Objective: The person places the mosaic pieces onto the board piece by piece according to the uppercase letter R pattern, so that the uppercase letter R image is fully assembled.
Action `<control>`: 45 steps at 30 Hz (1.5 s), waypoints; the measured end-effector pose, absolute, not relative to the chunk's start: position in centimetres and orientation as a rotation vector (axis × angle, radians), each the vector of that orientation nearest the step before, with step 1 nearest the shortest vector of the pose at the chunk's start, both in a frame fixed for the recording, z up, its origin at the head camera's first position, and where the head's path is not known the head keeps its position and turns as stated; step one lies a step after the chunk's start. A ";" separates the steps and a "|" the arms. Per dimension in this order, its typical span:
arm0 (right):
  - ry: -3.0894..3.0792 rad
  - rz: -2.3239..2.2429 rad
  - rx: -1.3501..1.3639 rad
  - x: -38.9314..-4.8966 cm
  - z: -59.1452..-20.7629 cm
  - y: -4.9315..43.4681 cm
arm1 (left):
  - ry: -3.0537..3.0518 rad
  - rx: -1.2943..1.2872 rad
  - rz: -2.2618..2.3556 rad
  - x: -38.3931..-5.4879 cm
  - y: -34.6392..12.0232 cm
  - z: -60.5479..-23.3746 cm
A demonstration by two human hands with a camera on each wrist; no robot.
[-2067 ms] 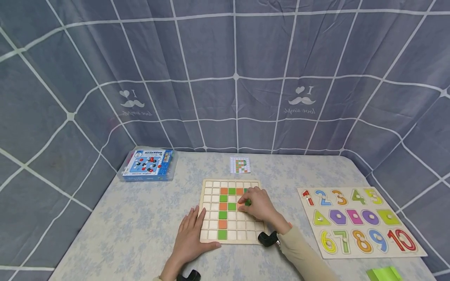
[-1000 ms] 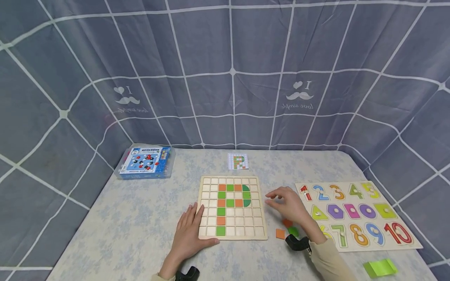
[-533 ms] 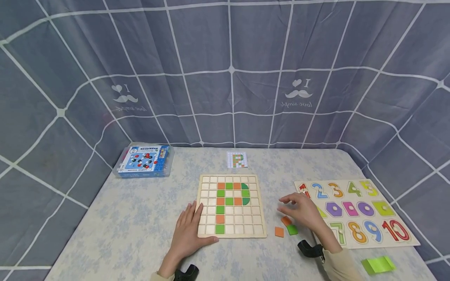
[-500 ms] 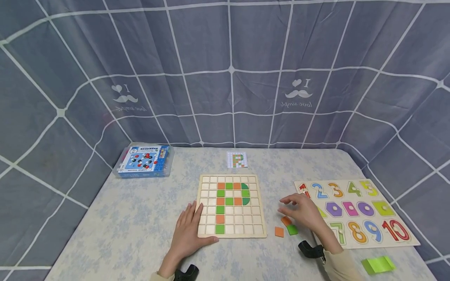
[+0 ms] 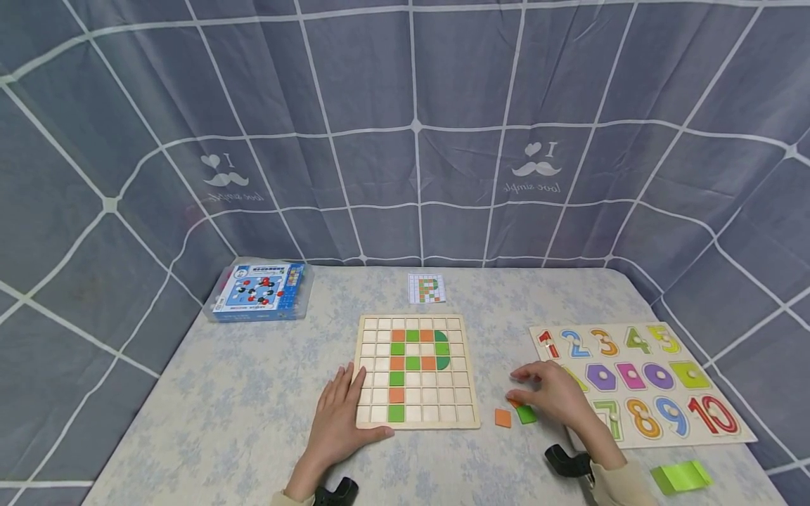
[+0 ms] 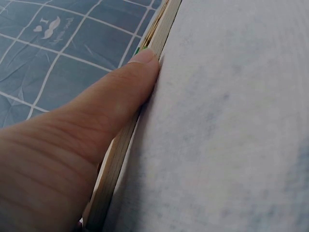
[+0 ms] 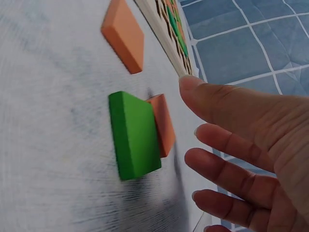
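My left hand [image 5: 335, 422] rests along the lower left corner of a wooden grid board [image 5: 438, 396], fingers straight; the left wrist view shows its thumb [image 6: 116, 96] against the board's edge. Orange and green tiles form a P-like figure in the grid, with rounded dark green pieces at its right side. My right hand [image 5: 557, 393] hovers just above loose tiles right of the board, fingers loosely bent and holding nothing. Beneath it lie a green square tile [image 7: 137, 137] and an orange tile [image 7: 165, 126], side by side. A second orange tile [image 5: 503, 418] lies nearer the board.
A small pattern card [image 5: 427, 289] lies behind the board. To the right is a number and shape puzzle board [image 5: 642, 411], partly under my right forearm. A light green block [image 5: 681, 478] sits at the front right. A blue boxed set [image 5: 258, 292] stands at the back left.
My right hand has left the board's upper right, where a green piece now lies in the grid. It has moved right, then down towards the loose tiles. The left hand stays on the board.
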State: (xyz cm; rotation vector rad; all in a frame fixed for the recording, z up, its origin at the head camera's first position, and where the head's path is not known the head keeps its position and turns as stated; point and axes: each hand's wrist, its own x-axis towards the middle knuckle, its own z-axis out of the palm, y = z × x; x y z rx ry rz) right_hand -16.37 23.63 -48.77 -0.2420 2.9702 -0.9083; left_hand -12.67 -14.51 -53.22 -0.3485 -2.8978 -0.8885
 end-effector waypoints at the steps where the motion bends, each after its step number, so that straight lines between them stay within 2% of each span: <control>1: 2.967 -0.901 -0.230 -16.4 -48.8 23.6 | -2.898 -0.348 -0.891 -12.7 -14.5 -53.2; 31: 2.944 -0.875 -0.130 -15.9 -49.2 23.1 | -2.925 -0.336 -0.891 -12.6 -14.3 -53.1; 45: 2.896 -0.941 -0.181 -16.1 -49.4 22.4 | -2.910 -0.342 -0.884 -12.6 -14.5 -53.2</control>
